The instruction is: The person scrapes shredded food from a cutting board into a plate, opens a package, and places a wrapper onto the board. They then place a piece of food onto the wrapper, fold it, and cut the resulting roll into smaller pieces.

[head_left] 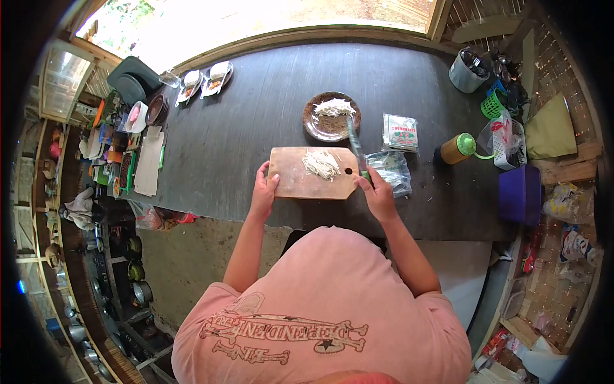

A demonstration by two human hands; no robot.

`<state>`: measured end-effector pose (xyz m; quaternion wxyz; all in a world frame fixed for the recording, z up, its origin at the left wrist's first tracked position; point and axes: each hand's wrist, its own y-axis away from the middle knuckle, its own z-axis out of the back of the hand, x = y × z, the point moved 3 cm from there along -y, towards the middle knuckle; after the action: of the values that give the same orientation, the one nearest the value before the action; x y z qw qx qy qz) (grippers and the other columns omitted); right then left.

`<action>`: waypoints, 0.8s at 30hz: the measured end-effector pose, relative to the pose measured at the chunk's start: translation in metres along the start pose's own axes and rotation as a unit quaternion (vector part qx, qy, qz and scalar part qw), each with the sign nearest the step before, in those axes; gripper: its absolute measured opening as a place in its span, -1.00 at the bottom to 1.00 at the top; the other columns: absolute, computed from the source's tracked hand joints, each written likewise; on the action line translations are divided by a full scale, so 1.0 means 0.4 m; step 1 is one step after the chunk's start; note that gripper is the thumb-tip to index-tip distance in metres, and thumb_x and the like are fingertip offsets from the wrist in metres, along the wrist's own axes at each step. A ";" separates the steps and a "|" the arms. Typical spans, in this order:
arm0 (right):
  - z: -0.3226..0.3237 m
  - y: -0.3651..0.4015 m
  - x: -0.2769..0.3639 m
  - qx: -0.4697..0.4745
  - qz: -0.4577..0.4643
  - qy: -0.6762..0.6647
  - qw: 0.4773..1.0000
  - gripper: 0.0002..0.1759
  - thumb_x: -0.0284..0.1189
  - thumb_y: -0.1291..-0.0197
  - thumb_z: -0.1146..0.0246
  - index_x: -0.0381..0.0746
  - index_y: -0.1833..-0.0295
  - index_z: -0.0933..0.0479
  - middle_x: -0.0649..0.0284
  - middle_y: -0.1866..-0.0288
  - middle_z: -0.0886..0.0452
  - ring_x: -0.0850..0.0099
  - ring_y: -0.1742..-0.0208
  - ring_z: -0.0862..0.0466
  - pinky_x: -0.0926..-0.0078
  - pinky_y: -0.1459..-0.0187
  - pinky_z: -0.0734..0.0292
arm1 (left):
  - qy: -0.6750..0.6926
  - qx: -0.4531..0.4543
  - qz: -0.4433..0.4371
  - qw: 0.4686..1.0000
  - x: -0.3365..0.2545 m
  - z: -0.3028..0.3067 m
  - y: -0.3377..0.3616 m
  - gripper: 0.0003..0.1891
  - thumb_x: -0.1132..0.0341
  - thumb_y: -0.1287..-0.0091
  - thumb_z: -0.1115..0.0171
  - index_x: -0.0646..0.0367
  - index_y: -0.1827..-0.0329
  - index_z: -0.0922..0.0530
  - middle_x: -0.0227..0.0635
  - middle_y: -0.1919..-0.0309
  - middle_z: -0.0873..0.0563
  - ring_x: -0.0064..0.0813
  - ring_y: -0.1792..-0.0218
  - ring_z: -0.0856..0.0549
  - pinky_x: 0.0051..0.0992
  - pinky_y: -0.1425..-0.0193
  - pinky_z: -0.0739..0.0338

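Note:
A wooden cutting board [288, 173] is held level over the near edge of the dark table, with a small heap of thin whitish shreds [322, 164] on it. My left hand [263, 187] grips the board's left end, thumb on top. At the other end, by the round hole, my right hand [377, 195] is closed on the board's edge and on the green handle of a knife [354, 141]. The knife's blade points away from me, its tip over a brown plate [320, 132]. More of the same pale shreds [335, 107] lie on that plate, just beyond the board.
Right of the plate lie a flat square packet [400, 132] and a clear plastic bag [391, 171]. A bottle with a green cap [455, 150] stands farther right, near a purple bin [520, 194]. Two small white dishes [216, 79] sit at the back left.

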<state>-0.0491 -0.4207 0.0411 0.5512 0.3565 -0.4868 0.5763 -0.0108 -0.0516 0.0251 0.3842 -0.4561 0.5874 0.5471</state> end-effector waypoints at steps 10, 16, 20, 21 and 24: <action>0.073 -0.183 0.133 0.092 0.139 0.122 0.978 -0.65 -0.32 -0.55 -0.45 -0.14 -0.35 -0.73 0.10 -0.04 -0.77 -0.02 0.05 -0.81 0.08 -0.02 -0.72 | 0.072 -0.019 -0.031 0.997 -0.160 -0.061 -0.130 -0.33 0.38 -0.75 -0.17 0.10 -0.85 -0.17 -0.20 -0.47 -0.66 -0.39 -0.27 -0.82 -0.31 -0.16 -0.92; 0.064 -0.232 0.195 0.193 0.138 0.330 0.914 -0.70 -0.26 -0.61 -0.34 -0.10 -0.30 -0.72 0.12 0.01 -0.81 0.04 -0.03 -0.86 0.04 -0.03 -0.78 | 0.054 -0.035 -0.001 0.998 -0.177 -0.083 -0.165 -0.34 0.33 -0.73 -0.19 0.06 -0.82 -0.20 -0.16 -0.45 -0.67 -0.36 -0.23 -0.84 -0.30 0.01 -0.94; 0.032 -0.266 0.188 0.233 0.111 0.403 0.878 -0.75 -0.27 -0.62 -0.30 -0.09 -0.23 -0.73 0.11 0.04 -0.82 0.05 -0.04 -0.87 0.01 -0.01 -0.78 | 0.069 -0.045 0.011 0.997 -0.170 -0.088 -0.160 -0.34 0.31 -0.71 -0.19 0.09 -0.81 -0.19 -0.18 -0.42 -0.68 -0.36 -0.17 -0.87 -0.32 0.03 -0.96; 0.020 -0.281 0.164 0.226 0.109 0.394 0.884 -0.77 -0.27 -0.61 -0.30 -0.08 -0.20 -0.73 0.11 0.03 -0.83 0.05 -0.06 -0.87 0.00 -0.02 -0.78 | 0.068 -0.044 0.010 0.997 -0.174 -0.088 -0.160 -0.34 0.31 -0.71 -0.19 0.09 -0.81 -0.19 -0.18 -0.42 -0.68 -0.36 -0.17 -0.87 -0.32 0.03 -0.96; 0.010 -0.334 0.128 0.230 0.095 0.402 0.881 -0.78 -0.25 -0.61 -0.29 -0.06 -0.18 -0.74 0.11 0.00 -0.83 0.06 -0.10 -0.88 -0.02 -0.04 -0.78 | 0.054 -0.051 0.023 0.997 -0.185 -0.083 -0.162 -0.37 0.30 -0.72 -0.18 0.08 -0.78 -0.23 -0.19 -0.40 -0.68 -0.36 -0.18 -0.86 -0.33 0.04 -0.95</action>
<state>0.0747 -0.4207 0.1133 0.5447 0.1625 -0.1091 0.8155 0.0740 -0.0751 0.0802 0.3154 -0.4900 0.5894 0.5595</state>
